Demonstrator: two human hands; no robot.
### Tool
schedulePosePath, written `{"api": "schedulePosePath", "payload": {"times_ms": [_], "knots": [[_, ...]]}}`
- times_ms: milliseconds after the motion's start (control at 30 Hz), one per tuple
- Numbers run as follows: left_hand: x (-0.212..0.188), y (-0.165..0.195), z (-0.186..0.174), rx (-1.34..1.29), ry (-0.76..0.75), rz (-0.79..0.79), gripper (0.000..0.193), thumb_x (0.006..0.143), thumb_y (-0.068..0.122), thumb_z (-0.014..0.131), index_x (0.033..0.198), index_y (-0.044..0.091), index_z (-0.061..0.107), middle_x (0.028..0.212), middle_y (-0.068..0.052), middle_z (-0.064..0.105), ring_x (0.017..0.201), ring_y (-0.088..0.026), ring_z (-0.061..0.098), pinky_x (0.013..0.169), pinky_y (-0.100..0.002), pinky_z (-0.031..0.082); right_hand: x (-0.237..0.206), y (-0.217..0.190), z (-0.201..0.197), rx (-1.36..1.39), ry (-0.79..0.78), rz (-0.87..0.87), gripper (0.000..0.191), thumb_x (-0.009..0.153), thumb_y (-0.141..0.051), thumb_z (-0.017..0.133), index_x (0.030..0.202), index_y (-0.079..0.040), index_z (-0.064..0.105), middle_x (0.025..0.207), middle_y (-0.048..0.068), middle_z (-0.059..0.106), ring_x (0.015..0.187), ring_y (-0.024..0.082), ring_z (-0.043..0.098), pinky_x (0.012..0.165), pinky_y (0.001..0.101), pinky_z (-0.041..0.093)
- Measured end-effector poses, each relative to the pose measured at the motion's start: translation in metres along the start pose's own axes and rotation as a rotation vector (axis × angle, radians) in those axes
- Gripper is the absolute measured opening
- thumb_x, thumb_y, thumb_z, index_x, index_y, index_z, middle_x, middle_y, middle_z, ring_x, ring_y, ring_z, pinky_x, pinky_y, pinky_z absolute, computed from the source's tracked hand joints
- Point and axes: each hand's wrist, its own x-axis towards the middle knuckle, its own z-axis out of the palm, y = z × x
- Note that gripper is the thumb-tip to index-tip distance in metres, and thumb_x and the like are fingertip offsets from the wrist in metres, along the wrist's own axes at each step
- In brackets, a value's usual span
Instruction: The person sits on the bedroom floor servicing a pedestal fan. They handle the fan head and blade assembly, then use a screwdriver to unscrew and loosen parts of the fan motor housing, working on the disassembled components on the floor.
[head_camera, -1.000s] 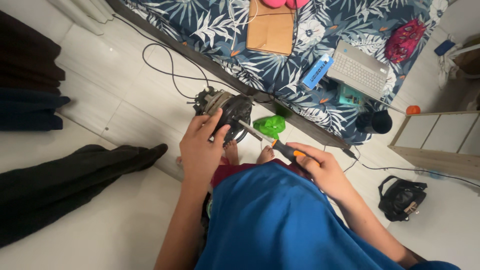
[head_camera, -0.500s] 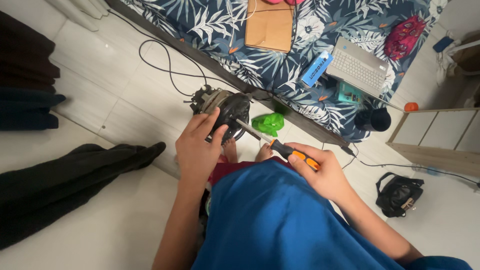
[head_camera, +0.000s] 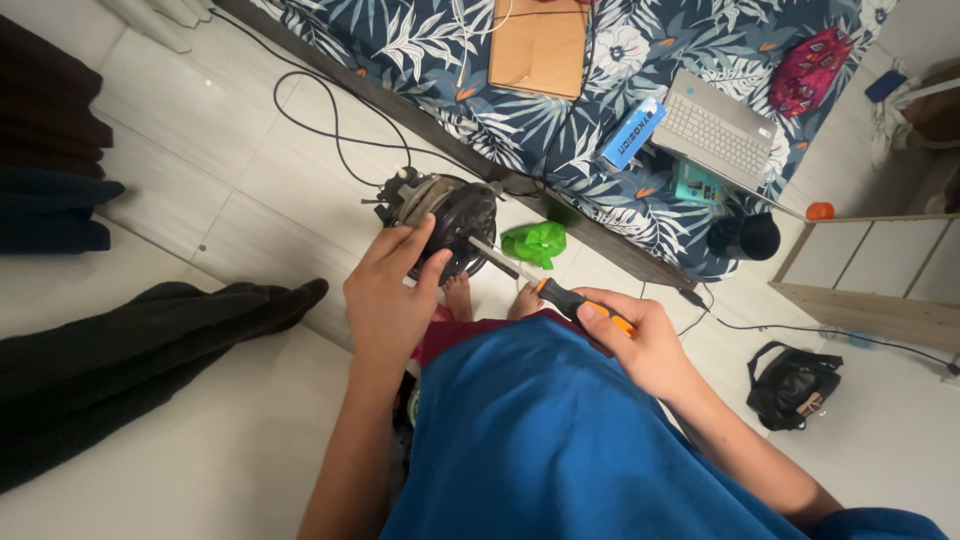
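1. motor (head_camera: 445, 215), round and black, held up above the pale tiled floor (head_camera: 200, 140), just before the bed edge
2. left hand (head_camera: 388, 295) curled round the motor's near side, thumb and fingers pressed on the casing
3. right hand (head_camera: 640, 340) wrapped tight about the orange-and-black handle of a screwdriver (head_camera: 540, 285), metal shaft slanted up-left, tip at the motor's face
4. green bag (head_camera: 535, 243) just beyond the shaft, laptop (head_camera: 715, 130) on the leaf-patterned bedcover (head_camera: 420, 60)
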Motion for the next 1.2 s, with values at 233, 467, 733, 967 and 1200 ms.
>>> {"api": "schedulePosePath", "payload": {"times_ms": [233,467,733,967,1200], "knots": [[-0.001,0.001,-0.001,-0.018,-0.027,-0.015,0.037,0.089,0.022,0.080,0.125,0.013,0.074,0.109,-0.005,0.071,0.092,-0.024,0.070,0.077,-0.035,0.056,0.008,0.009,-0.002,0.533,-0.119,0.156,0.034,0.102,-0.032,0.058,0.094,0.000,0.066,0.062,0.001,0.052,0.054,0.009,0.040,0.048,0.0266,0.029],[-0.001,0.000,0.003,0.027,-0.017,0.006,0.038,0.089,0.023,0.080,0.124,0.013,0.074,0.108,-0.006,0.071,0.094,-0.026,0.070,0.077,-0.037,0.056,0.008,0.011,-0.004,0.657,-0.139,0.227,0.037,0.103,-0.032,0.057,0.078,-0.005,0.058,0.059,0.002,0.050,0.051,0.009,0.039,0.045,0.0273,0.027],[-0.005,0.008,0.007,-0.035,0.035,-0.033,0.039,0.087,0.020,0.081,0.125,0.014,0.074,0.109,-0.007,0.070,0.094,-0.026,0.070,0.078,-0.036,0.057,-0.008,-0.016,-0.018,0.129,-0.084,0.165,0.042,0.096,-0.033,0.058,0.122,-0.003,0.070,0.067,-0.002,0.059,0.059,0.006,0.048,0.051,0.0240,0.035],[-0.011,0.019,0.014,0.080,0.060,-0.052,0.039,0.089,0.020,0.081,0.127,0.016,0.073,0.109,-0.008,0.069,0.093,-0.027,0.070,0.075,-0.037,0.055,-0.013,0.028,-0.076,0.537,-0.288,0.122,0.050,0.104,-0.033,0.057,0.126,0.011,0.063,0.068,0.002,0.055,0.058,0.009,0.044,0.056,0.0251,0.037],[-0.005,0.024,0.015,0.057,0.045,-0.061,0.041,0.088,0.018,0.079,0.128,0.015,0.071,0.110,-0.009,0.067,0.091,-0.028,0.068,0.076,-0.038,0.056,-0.002,0.063,-0.084,0.678,-0.213,-0.112,0.066,0.100,-0.043,0.059,0.144,0.006,0.052,0.082,0.005,0.055,0.074,0.013,0.050,0.068,0.0279,0.040]]}}
